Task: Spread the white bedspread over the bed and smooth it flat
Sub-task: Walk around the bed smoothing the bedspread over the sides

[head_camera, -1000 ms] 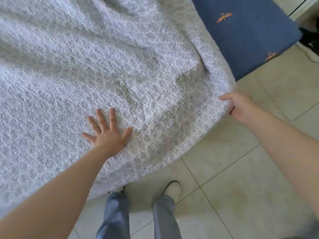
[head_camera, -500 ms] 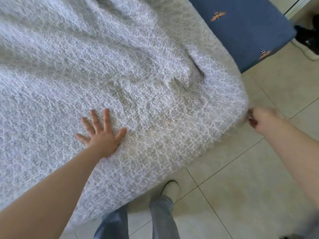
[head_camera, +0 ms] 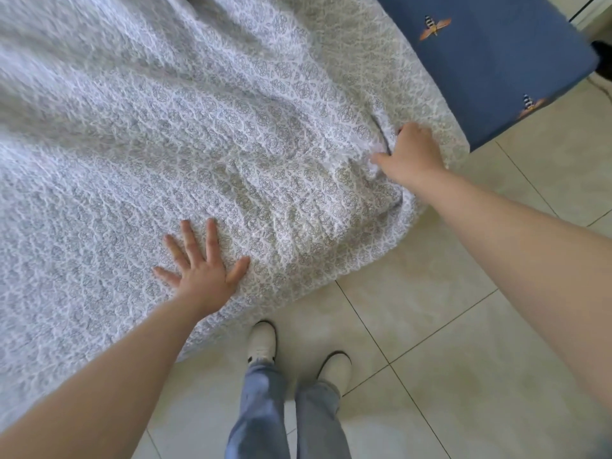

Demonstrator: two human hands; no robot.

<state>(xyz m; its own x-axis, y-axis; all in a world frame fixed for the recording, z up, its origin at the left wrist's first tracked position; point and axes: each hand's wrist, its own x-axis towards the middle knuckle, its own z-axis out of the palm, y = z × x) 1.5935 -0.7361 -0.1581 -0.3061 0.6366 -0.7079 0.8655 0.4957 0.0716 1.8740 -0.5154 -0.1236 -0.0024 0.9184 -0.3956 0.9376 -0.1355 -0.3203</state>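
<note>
Hands: left (head_camera: 202, 274) flat on bedspread (head_camera: 231, 127), right (head_camera: 412, 154) gripping its fold beside blue sheet (head_camera: 496, 61).

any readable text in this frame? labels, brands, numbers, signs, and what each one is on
None: no word, number, brand or sign can be read anywhere in the head view.
White bedspread: woven floral pattern only, no label or tag showing.
Blue sheet: printed bee figures, no lettering.
White shoes: no visible logo or marking.
Floor tiles: plain.
</note>
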